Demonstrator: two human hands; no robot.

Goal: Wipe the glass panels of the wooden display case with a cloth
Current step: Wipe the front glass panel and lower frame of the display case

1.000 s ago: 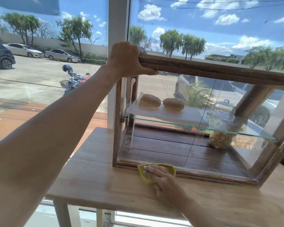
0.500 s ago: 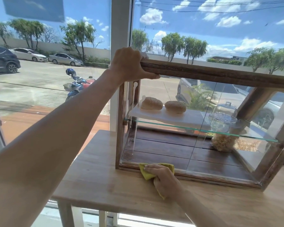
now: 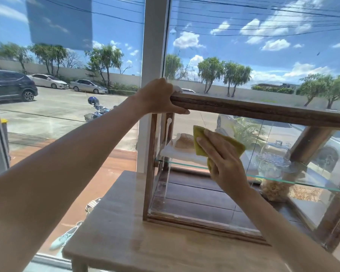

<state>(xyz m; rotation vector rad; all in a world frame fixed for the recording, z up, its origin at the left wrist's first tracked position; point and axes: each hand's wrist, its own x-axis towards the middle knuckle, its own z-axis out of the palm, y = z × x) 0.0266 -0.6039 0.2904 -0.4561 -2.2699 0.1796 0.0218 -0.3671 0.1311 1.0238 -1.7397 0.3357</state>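
Cloth [image 3: 220, 147], yellow-green and soft, lies flat on the front glass panel [image 3: 194, 193] of the wooden display case [image 3: 263, 110], at about 11 o'clock on that pane. Your right hand [image 3: 222, 161] presses it there with fingers [image 3: 206, 146] together and stretched out, palm on the fabric rather than pinching it. Your left hand [image 3: 157, 97] grips the case's top rail at its 9 o'clock corner, fingers curled over the wood and thumb underneath.

The cloth looks limp and light, so it should bunch unless you keep the whole palm spread on it. The glass is likely slick and brittle: press evenly, and brace on the wooden frame, never on the pane. The case sits on the worktop [image 3: 145, 242] and could slide, so that left hold matters.
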